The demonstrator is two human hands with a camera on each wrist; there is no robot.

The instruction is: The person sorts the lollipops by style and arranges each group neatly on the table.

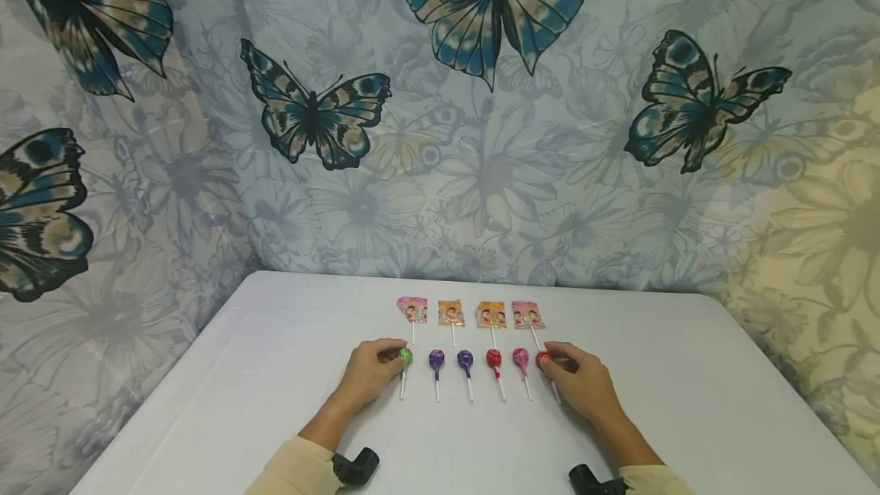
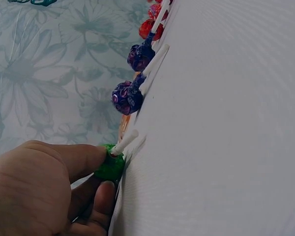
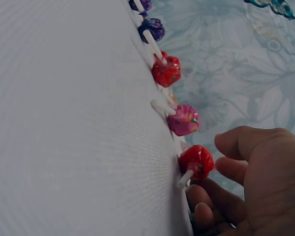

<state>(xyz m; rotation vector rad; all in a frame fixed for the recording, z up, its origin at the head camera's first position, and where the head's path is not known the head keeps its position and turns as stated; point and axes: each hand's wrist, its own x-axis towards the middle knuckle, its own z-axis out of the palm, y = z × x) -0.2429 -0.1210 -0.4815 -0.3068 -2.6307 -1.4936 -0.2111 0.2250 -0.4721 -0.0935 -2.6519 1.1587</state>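
Observation:
My left hand (image 1: 370, 370) pinches a green-wrapped lollipop (image 2: 109, 167) between thumb and fingers at the left end of a row on the table. Its white stick points toward me. At the right end, my right hand (image 1: 583, 383) is beside a red lollipop (image 3: 196, 161). In the right wrist view the thumb and forefinger stand apart from each other, close to the candy's side; whether they touch it is hard to tell. Between the hands lie two purple lollipops (image 1: 436, 359), another red lollipop (image 1: 493, 358) and a pink lollipop (image 1: 520, 357).
Behind this row lie flat lollipops in printed wrappers, two pink (image 1: 413, 309) at the ends and two orange (image 1: 451, 312) between them, sticks toward me. The white table (image 1: 275, 342) ends at a butterfly-patterned backdrop (image 1: 481, 174). Each wrist wears a black device (image 1: 356, 467).

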